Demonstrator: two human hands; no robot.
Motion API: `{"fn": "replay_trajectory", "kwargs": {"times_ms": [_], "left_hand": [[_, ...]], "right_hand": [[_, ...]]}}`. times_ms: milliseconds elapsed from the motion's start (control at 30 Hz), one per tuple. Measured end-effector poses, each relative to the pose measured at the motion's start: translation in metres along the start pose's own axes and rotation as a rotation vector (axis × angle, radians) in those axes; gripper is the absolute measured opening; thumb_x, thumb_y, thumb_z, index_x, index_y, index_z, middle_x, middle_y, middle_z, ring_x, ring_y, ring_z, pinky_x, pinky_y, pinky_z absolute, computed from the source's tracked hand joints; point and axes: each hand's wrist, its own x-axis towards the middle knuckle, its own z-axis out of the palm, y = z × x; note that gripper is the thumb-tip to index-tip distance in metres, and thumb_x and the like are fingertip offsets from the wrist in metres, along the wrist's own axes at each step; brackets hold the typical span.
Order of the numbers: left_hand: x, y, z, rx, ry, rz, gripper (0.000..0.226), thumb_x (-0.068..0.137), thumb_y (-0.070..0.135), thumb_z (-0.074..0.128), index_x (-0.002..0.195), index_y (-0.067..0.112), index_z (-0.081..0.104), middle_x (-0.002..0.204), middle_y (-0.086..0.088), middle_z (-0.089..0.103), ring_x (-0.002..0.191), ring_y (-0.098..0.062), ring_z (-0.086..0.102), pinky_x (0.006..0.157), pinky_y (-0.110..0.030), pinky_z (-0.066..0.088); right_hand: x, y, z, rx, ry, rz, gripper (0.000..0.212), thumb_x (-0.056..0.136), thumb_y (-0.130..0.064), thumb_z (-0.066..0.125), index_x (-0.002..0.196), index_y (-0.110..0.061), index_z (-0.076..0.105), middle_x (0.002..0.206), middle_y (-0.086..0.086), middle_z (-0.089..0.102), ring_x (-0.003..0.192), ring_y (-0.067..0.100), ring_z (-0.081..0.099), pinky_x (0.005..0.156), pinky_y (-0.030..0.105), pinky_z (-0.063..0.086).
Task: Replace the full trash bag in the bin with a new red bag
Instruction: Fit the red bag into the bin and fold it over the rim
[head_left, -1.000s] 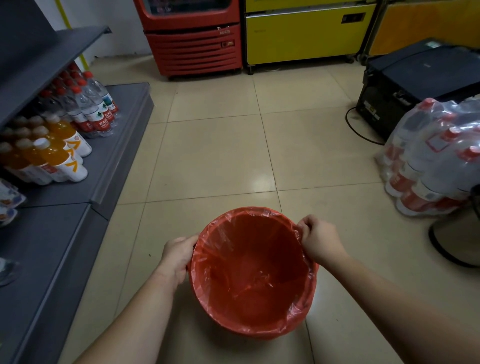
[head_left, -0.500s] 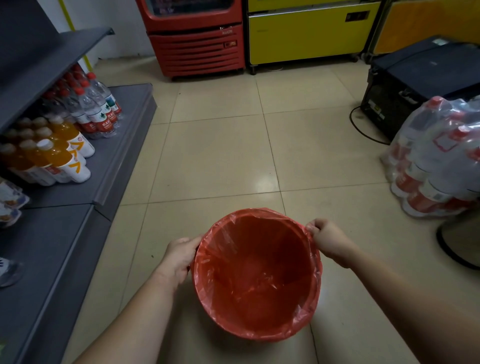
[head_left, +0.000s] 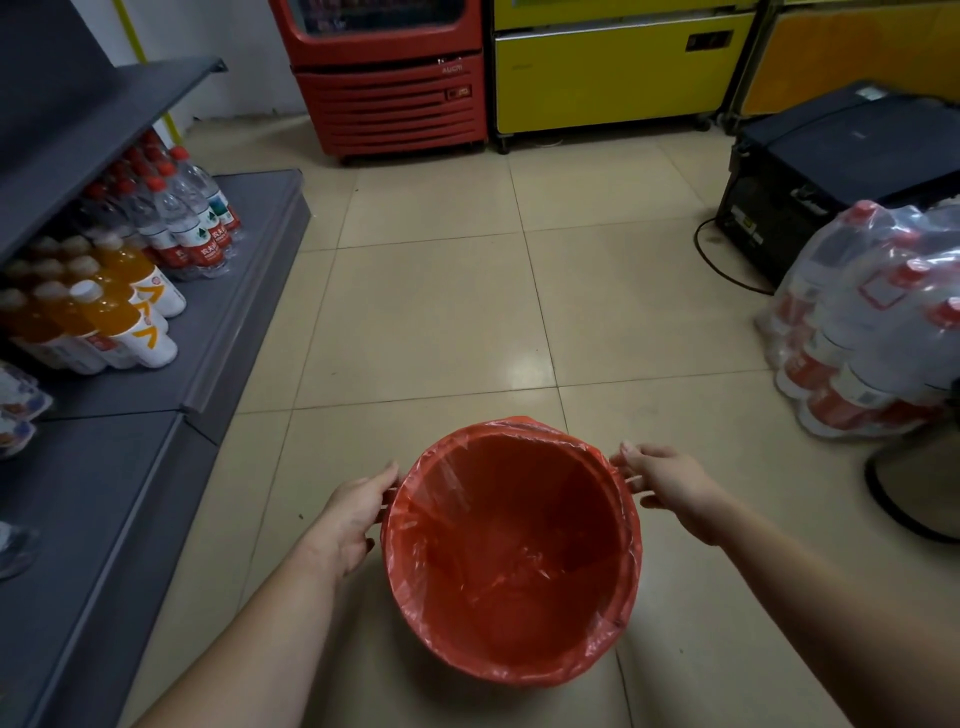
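Observation:
A round red bin (head_left: 524, 660) stands on the tiled floor in front of me. A thin red bag (head_left: 511, 540) lines its inside and folds over the rim all round. My left hand (head_left: 350, 517) lies flat against the bin's left side, fingers extended along the rim. My right hand (head_left: 667, 480) is at the right side of the rim with fingers spread, fingertips at the edge, holding nothing. No full trash bag is in view.
Grey shelves (head_left: 156, 364) with orange drink bottles (head_left: 119, 317) and water bottles (head_left: 182, 218) run along the left. A red cooler (head_left: 389, 83) and yellow cabinet (head_left: 613, 67) stand at the back. A wrapped pack of bottles (head_left: 872, 322) and a black box (head_left: 831, 171) sit at right.
Both hands have released the bag's edge and opened. The right hand's fist has uncurled and drawn slightly away from the rim. The bin sits more upright.

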Motion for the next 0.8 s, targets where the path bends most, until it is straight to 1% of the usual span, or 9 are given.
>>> {"fn": "replay_trajectory", "kwargs": {"times_ms": [100, 200, 233, 300, 367, 500, 567, 700, 800], "left_hand": [[-0.004, 0.0, 0.0, 0.008, -0.023, -0.059, 0.042, 0.085, 0.053, 0.065, 0.086, 0.013, 0.078, 0.095, -0.003, 0.077, 0.109, -0.026, 0.059, 0.114, -0.056, 0.023], [-0.01, -0.003, 0.001, 0.013, -0.045, -0.103, 0.038, 0.079, 0.051, 0.071, 0.072, 0.014, 0.075, 0.08, -0.002, 0.077, 0.103, -0.026, 0.061, 0.11, -0.051, 0.031], [-0.011, -0.003, 0.002, 0.014, -0.047, -0.11, 0.036, 0.079, 0.05, 0.073, 0.069, 0.016, 0.074, 0.072, -0.002, 0.075, 0.097, -0.026, 0.062, 0.105, -0.049, 0.035], [-0.014, -0.004, 0.003, -0.002, -0.045, -0.114, 0.031, 0.079, 0.044, 0.076, 0.066, 0.017, 0.071, 0.061, -0.002, 0.07, 0.08, -0.023, 0.063, 0.086, -0.042, 0.046], [-0.015, -0.004, 0.003, -0.031, -0.039, -0.104, 0.03, 0.078, 0.039, 0.079, 0.061, 0.016, 0.071, 0.056, -0.002, 0.066, 0.063, -0.02, 0.062, 0.067, -0.035, 0.048], [-0.018, -0.006, 0.0, -0.036, -0.035, -0.074, 0.027, 0.076, 0.04, 0.081, 0.07, 0.015, 0.071, 0.052, 0.0, 0.064, 0.049, -0.015, 0.059, 0.059, -0.03, 0.049], [-0.019, -0.006, 0.0, -0.029, -0.03, -0.064, 0.029, 0.075, 0.042, 0.081, 0.075, 0.015, 0.07, 0.051, 0.001, 0.063, 0.049, -0.015, 0.058, 0.059, -0.031, 0.048], [-0.021, -0.005, 0.0, 0.001, -0.009, -0.067, 0.035, 0.071, 0.045, 0.083, 0.083, 0.014, 0.071, 0.053, 0.0, 0.064, 0.06, -0.019, 0.058, 0.067, -0.035, 0.047], [-0.021, -0.003, -0.001, 0.053, 0.025, -0.055, 0.032, 0.071, 0.04, 0.083, 0.085, 0.014, 0.073, 0.062, 0.001, 0.071, 0.077, -0.022, 0.062, 0.082, -0.042, 0.042]], "right_hand": [[-0.011, 0.008, -0.004, -0.032, 0.005, 0.027, 0.034, 0.096, -0.039, 0.061, 0.098, -0.007, 0.072, 0.081, -0.002, 0.069, 0.071, 0.014, 0.056, 0.062, 0.03, 0.037], [-0.022, 0.018, 0.001, -0.041, -0.006, 0.062, 0.028, 0.093, -0.042, 0.063, 0.088, -0.015, 0.07, 0.07, -0.006, 0.069, 0.066, 0.011, 0.058, 0.061, 0.03, 0.034], [-0.024, 0.02, 0.003, -0.033, -0.006, 0.059, 0.027, 0.093, -0.042, 0.064, 0.084, -0.017, 0.069, 0.069, -0.006, 0.067, 0.066, 0.011, 0.058, 0.06, 0.03, 0.033], [-0.025, 0.023, 0.006, 0.0, 0.008, 0.02, 0.026, 0.093, -0.039, 0.065, 0.079, -0.016, 0.065, 0.071, 0.001, 0.061, 0.068, 0.014, 0.053, 0.059, 0.029, 0.032], [-0.025, 0.024, 0.008, 0.021, 0.023, -0.021, 0.027, 0.095, -0.034, 0.065, 0.077, -0.013, 0.065, 0.074, 0.005, 0.057, 0.071, 0.019, 0.046, 0.059, 0.029, 0.032], [-0.024, 0.029, 0.01, 0.009, 0.048, -0.043, 0.032, 0.097, -0.029, 0.063, 0.086, 0.0, 0.069, 0.074, 0.007, 0.061, 0.073, 0.021, 0.045, 0.065, 0.037, 0.032], [-0.025, 0.033, 0.011, 0.012, 0.057, -0.046, 0.034, 0.097, -0.033, 0.063, 0.085, -0.002, 0.07, 0.072, 0.005, 0.064, 0.072, 0.021, 0.047, 0.068, 0.039, 0.033], [-0.024, 0.043, 0.014, 0.058, 0.057, -0.056, 0.039, 0.095, -0.037, 0.065, 0.084, 0.0, 0.069, 0.07, 0.007, 0.064, 0.07, 0.022, 0.051, 0.068, 0.042, 0.038], [-0.024, 0.042, 0.013, 0.071, 0.045, -0.055, 0.032, 0.096, -0.034, 0.064, 0.083, -0.005, 0.071, 0.072, 0.007, 0.064, 0.072, 0.021, 0.053, 0.069, 0.039, 0.041]]}}
